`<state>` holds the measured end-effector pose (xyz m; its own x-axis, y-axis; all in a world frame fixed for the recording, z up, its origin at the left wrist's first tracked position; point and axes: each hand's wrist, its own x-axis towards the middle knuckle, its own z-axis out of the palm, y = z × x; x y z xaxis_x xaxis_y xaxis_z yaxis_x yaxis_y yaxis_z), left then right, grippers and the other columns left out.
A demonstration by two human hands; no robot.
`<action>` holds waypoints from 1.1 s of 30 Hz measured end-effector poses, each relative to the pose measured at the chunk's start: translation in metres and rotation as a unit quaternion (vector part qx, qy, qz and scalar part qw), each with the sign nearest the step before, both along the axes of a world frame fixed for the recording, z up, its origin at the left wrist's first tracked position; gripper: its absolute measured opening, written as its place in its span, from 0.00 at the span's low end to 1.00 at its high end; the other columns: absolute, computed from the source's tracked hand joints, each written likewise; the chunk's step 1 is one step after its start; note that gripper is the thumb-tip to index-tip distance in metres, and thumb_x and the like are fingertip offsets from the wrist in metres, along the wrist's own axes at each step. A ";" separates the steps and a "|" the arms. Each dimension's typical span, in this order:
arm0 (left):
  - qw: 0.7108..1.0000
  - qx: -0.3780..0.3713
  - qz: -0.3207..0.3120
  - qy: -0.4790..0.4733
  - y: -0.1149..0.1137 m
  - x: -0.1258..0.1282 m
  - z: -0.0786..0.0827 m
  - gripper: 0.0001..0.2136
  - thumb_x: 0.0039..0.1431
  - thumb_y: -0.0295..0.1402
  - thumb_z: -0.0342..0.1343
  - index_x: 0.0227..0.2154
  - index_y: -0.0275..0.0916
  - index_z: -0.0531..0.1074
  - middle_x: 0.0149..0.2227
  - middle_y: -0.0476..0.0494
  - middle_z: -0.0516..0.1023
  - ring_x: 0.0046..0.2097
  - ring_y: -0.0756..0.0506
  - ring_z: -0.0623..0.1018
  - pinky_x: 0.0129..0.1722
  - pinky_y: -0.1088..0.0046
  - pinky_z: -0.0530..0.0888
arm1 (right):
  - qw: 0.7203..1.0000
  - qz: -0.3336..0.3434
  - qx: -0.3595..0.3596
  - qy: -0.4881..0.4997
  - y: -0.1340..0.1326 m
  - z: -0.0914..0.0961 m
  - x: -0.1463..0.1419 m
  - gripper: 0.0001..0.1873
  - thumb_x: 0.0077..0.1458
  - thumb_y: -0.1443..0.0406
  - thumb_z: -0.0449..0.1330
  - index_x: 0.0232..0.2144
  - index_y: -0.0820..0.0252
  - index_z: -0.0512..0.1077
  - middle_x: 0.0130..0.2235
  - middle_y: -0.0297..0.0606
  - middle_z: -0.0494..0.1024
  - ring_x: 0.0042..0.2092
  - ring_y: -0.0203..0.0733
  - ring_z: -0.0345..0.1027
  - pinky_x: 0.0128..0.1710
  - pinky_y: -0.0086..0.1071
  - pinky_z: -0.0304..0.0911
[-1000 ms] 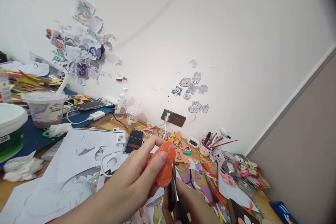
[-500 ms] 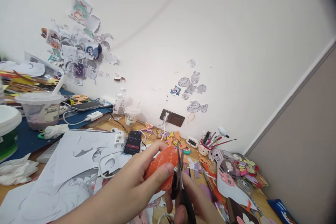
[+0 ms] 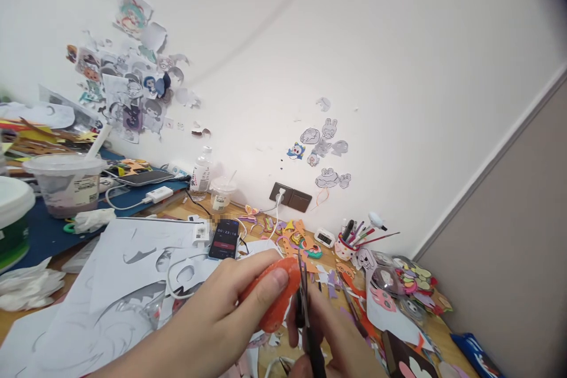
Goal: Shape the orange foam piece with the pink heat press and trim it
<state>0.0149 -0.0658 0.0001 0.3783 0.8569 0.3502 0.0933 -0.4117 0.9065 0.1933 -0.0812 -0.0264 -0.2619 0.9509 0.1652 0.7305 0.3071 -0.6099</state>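
Observation:
Between the thumb and fingers of my left hand [image 3: 237, 304] is a rounded orange foam piece [image 3: 283, 301] with small pale marks along its border. My right hand [image 3: 325, 331] is wrapped around the black handles of a pair of scissors [image 3: 304, 298]. Their blades point up and away from me, right beside the orange piece's right edge. Whether the blades touch the foam at this instant I cannot tell. Part of the piece lies hidden beneath my left thumb.
Paper sheets [image 3: 128, 271] and a phone [image 3: 224, 239] showing a timer lie left. Colourful foam scraps [image 3: 301, 236], a small clock [image 3: 325, 238] and a pen cup [image 3: 345, 247] line the back. Lidded cups, a bottle [image 3: 201, 174] and a green tub [image 3: 15, 224] stand further left.
My left hand and the orange piece have moved slightly down and left, and the piece has turned a little. The scissors' blades look closer together and more upright.

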 end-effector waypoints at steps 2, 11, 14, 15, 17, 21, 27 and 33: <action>1.000 0.020 0.016 0.019 -0.001 -0.001 -0.001 0.20 0.62 0.44 0.40 0.20 0.40 0.65 0.19 0.53 0.64 0.23 0.51 0.63 0.24 0.76 0.61 | 0.993 -0.073 0.078 -0.055 0.003 -0.006 -0.002 0.22 0.44 0.44 0.55 0.28 0.55 0.63 0.23 0.33 0.70 0.23 0.38 0.61 0.19 0.28 0.50; 0.996 0.032 0.083 -0.013 -0.007 -0.001 -0.007 0.21 0.60 0.50 0.39 0.41 0.50 0.75 0.31 0.49 0.78 0.32 0.45 0.71 0.36 0.72 0.67 | 0.856 -0.170 0.438 -0.214 0.006 0.000 0.007 0.19 0.52 0.50 0.52 0.38 0.58 0.64 0.32 0.41 0.75 0.34 0.48 0.71 0.30 0.35 0.63; 0.996 0.060 0.060 0.016 -0.007 -0.001 -0.007 0.20 0.60 0.48 0.40 0.42 0.50 0.75 0.25 0.49 0.76 0.26 0.46 0.70 0.31 0.72 0.66 | 0.821 -0.162 0.482 -0.258 0.008 -0.001 0.016 0.23 0.51 0.50 0.54 0.42 0.61 0.64 0.36 0.47 0.75 0.38 0.52 0.71 0.33 0.39 0.64; 0.995 0.064 0.068 0.024 -0.008 0.000 -0.007 0.19 0.60 0.48 0.41 0.42 0.50 0.75 0.25 0.49 0.76 0.26 0.46 0.70 0.31 0.72 0.65 | 0.813 -0.160 0.491 -0.269 0.008 -0.001 0.018 0.24 0.51 0.50 0.54 0.43 0.61 0.64 0.37 0.48 0.75 0.39 0.53 0.70 0.34 0.40 0.64; 0.993 0.065 0.096 0.036 -0.008 0.001 -0.008 0.17 0.59 0.48 0.44 0.40 0.50 0.76 0.26 0.49 0.77 0.27 0.46 0.70 0.30 0.72 0.65 | 0.801 -0.153 0.502 -0.287 0.008 -0.002 0.021 0.23 0.52 0.52 0.53 0.44 0.62 0.64 0.38 0.49 0.75 0.40 0.54 0.70 0.36 0.41 0.64; 0.989 0.074 0.107 0.071 -0.008 0.003 -0.008 0.13 0.58 0.44 0.47 0.35 0.48 0.76 0.23 0.51 0.76 0.26 0.48 0.69 0.29 0.73 0.64 | 0.793 -0.143 0.511 -0.299 0.008 -0.002 0.021 0.21 0.53 0.55 0.51 0.45 0.63 0.64 0.38 0.50 0.74 0.41 0.53 0.69 0.38 0.43 0.64; 0.992 0.115 0.048 0.039 -0.002 0.002 -0.004 0.12 0.60 0.36 0.47 0.28 0.43 0.74 0.28 0.49 0.77 0.29 0.48 0.72 0.30 0.75 0.66 | 0.792 -0.153 0.512 -0.294 0.007 -0.002 0.020 0.20 0.52 0.58 0.51 0.45 0.62 0.63 0.38 0.49 0.74 0.41 0.53 0.68 0.38 0.43 0.63; 0.989 0.140 0.021 -0.029 0.000 0.006 -0.007 0.12 0.63 0.33 0.43 0.31 0.42 0.71 0.32 0.47 0.74 0.35 0.47 0.72 0.37 0.75 0.68 | 0.796 -0.149 0.514 -0.281 0.010 -0.008 0.018 0.20 0.50 0.60 0.51 0.46 0.61 0.63 0.39 0.48 0.73 0.41 0.54 0.68 0.38 0.44 0.63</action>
